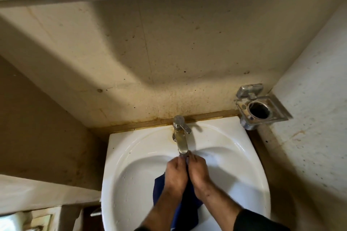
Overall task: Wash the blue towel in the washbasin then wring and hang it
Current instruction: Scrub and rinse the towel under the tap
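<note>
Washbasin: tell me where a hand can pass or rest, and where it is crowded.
Bare white bowl lies to the left of the left hand and to the right of the right hand, out to the washbasin rim. Crowded: the middle, where both hands grip the blue towel under the tap.

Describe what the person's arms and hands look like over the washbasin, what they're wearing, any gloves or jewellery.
Both hands are bare: no gloves, and no rings or watch show on the left hand or the right hand. Both forearms are uncovered. A dark sleeve is pushed up the right arm, and only a sliver of dark cuff shows on the left at the picture's bottom edge.
</note>
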